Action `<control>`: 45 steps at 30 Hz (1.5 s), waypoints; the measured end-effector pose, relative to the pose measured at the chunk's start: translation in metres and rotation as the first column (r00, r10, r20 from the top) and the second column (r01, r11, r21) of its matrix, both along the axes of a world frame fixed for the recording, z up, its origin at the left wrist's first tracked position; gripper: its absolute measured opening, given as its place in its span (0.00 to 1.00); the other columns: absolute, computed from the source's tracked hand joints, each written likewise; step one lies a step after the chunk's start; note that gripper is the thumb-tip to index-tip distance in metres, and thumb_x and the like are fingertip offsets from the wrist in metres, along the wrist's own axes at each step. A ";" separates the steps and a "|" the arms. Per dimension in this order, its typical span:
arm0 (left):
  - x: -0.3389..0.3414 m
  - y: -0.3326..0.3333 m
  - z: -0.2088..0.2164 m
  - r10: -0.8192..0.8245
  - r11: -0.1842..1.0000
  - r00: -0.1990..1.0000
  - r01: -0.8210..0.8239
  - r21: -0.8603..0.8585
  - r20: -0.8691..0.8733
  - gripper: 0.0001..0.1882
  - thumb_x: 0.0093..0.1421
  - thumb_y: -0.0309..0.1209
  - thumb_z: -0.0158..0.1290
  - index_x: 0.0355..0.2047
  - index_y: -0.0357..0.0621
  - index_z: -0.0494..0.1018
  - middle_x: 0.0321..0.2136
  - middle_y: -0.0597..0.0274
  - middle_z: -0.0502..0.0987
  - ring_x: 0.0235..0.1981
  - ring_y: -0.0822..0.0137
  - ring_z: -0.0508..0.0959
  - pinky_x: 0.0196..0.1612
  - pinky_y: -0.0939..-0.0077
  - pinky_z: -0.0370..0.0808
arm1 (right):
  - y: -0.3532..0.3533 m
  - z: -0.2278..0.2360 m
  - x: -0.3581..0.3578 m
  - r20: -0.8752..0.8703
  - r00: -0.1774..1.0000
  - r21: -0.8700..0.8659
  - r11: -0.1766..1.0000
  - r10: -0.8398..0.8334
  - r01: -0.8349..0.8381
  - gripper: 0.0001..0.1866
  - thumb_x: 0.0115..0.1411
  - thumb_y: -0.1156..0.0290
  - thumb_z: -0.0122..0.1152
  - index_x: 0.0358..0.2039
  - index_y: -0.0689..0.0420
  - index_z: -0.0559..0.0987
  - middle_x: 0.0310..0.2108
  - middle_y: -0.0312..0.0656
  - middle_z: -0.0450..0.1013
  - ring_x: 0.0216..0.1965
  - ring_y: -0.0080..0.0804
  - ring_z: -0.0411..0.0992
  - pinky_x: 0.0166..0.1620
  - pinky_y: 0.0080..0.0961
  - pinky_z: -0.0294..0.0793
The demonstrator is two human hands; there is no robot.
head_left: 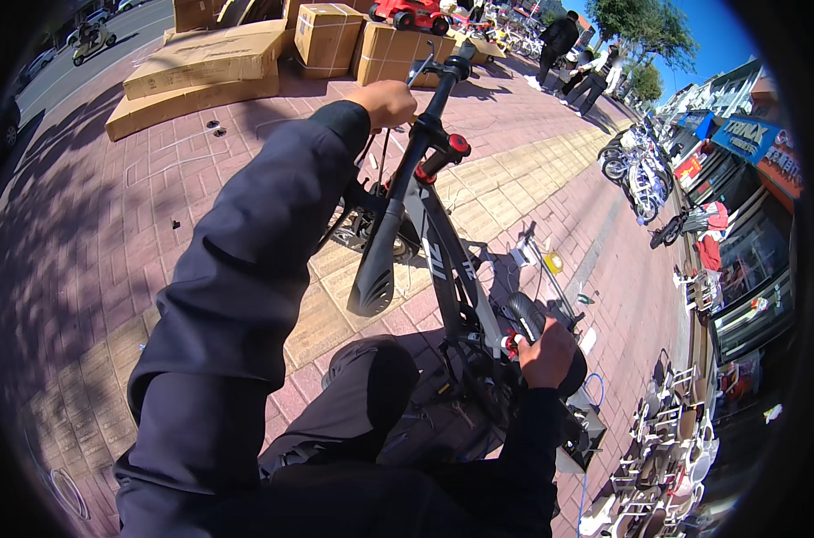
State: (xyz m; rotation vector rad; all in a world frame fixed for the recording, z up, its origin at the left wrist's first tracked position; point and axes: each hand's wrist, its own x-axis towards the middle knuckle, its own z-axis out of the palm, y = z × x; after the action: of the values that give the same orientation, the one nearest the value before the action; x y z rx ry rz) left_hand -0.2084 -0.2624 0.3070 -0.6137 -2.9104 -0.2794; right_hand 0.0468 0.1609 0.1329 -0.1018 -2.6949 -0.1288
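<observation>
A black bicycle (438, 251) stands in front of me, its handlebar (396, 202) turned lengthwise and a red cap on the stem (436, 143). My left hand (391, 104) is closed beside the bar's far end, around what looks like the brake lever (419, 70); the fingers are partly hidden. Thin black cables hang below that fist. At the rear, my right hand (547, 353) is closed on the edge of the black saddle (523, 312), its fingertips beside a red seat clamp (509, 344). The saddle's underside is hidden.
Cardboard boxes (201, 61) lie and stand at the far left, a red toy vehicle (411, 13) on top. Tools and a yellow roll (552, 262) lie on the paving right of the bicycle. Stacked chairs (662, 457), parked bikes (642, 175) and pedestrians (593, 76) are farther right.
</observation>
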 end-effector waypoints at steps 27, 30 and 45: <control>-0.012 -0.004 -0.019 0.005 1.000 0.976 -0.002 0.013 -0.216 0.16 0.61 0.35 0.50 0.36 0.36 0.83 0.38 0.38 0.82 0.44 0.38 0.81 0.49 0.51 0.78 | -0.004 0.001 0.000 -0.033 0.999 0.012 1.000 0.010 -0.010 0.34 0.46 0.63 0.76 0.53 0.59 0.72 0.45 0.50 0.74 0.51 0.49 0.71 0.60 0.44 0.65; -0.008 0.005 -0.014 0.080 0.995 0.965 -0.063 0.073 -0.251 0.16 0.61 0.35 0.51 0.35 0.34 0.82 0.38 0.37 0.82 0.44 0.40 0.82 0.48 0.52 0.78 | -0.004 0.001 0.000 -0.025 1.000 0.015 1.000 -0.003 0.003 0.34 0.46 0.63 0.76 0.53 0.59 0.72 0.45 0.50 0.73 0.51 0.49 0.71 0.60 0.44 0.65; -0.005 0.027 0.019 0.259 0.788 0.950 -0.311 0.531 0.173 0.25 0.70 0.45 0.49 0.31 0.30 0.77 0.26 0.50 0.80 0.22 0.62 0.84 0.23 0.73 0.80 | -0.004 0.000 0.000 -0.043 0.999 -0.022 1.000 0.009 -0.010 0.34 0.46 0.65 0.77 0.53 0.60 0.72 0.45 0.51 0.74 0.52 0.50 0.71 0.60 0.45 0.65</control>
State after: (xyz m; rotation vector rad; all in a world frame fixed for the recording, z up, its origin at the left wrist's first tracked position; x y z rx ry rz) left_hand -0.2137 -0.2353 0.3261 -0.0607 -2.7312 -1.0801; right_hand 0.0466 0.1569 0.1328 -0.0969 -2.6545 -0.0932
